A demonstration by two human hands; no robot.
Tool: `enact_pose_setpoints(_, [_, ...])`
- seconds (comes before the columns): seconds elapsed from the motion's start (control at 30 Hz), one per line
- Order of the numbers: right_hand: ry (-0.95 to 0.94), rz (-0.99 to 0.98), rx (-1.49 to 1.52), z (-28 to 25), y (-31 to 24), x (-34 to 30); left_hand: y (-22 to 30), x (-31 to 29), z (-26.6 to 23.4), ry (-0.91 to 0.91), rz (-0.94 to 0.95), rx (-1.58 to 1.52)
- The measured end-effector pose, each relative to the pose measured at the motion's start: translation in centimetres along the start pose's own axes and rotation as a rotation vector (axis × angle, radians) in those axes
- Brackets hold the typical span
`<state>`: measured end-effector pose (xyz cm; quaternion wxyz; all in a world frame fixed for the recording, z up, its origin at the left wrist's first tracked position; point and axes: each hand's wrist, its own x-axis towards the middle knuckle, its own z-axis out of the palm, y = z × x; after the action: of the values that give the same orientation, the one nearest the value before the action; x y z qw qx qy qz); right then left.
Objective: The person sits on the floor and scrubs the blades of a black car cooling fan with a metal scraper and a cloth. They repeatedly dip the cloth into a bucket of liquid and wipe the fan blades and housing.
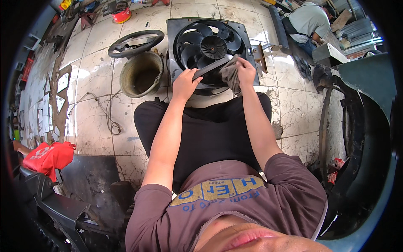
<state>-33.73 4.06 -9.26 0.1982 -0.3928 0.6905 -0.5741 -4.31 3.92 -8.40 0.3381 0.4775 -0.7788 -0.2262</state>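
Observation:
My left hand (185,85) is closed round the near end of a dark, flat, narrow strip (211,67), its exact kind unclear. The strip slants up to the right, over a black radiator fan (213,47) in a square shroud on the floor. Bunched in my right hand (246,72) is a grey rag (230,77), which meets the strip's far end. Part of that end is hidden by the cloth. Both hands are above the fan's near edge, just beyond my knees.
Left of the fan stands a dirty bucket (142,75), with a steering wheel (136,43) behind it. A thin cable (110,115) lies on the tiles. Car body panels (369,84) crowd the right side. Another person (308,25) crouches at the far right. A red bag (49,158) is at left.

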Motion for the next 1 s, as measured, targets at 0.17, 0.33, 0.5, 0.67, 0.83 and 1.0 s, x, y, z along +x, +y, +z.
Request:
enact_pose_setpoints(0.17, [-0.099,0.192,0.45,-0.9,0.6,-0.7,0.3,0.6,-0.6,0.074,0.09,-0.014])
enact_pose_setpoints(0.33, [-0.262,0.215,0.425,-0.5,0.6,-2.5,0.6,0.6,-0.8,0.137,0.172,0.062])
enact_pose_setpoints(0.5, [-0.306,0.276,0.46,-0.9,0.6,-2.4,1.5,0.5,-1.1,0.171,0.276,0.115])
enact_pose_setpoints(0.67, [-0.243,0.231,0.509,-0.9,1.9,-2.7,2.0,0.2,-0.7,0.125,0.199,0.143])
enact_pose_setpoints(0.83, [-0.214,0.076,0.596,-0.9,1.3,-3.6,2.6,-0.4,-1.4,-0.017,0.025,0.199])
enact_pose_setpoints(1.0, [-0.271,-0.08,0.44,-1.4,1.0,-3.8,3.3,-1.7,-3.4,-0.399,-0.19,0.167])
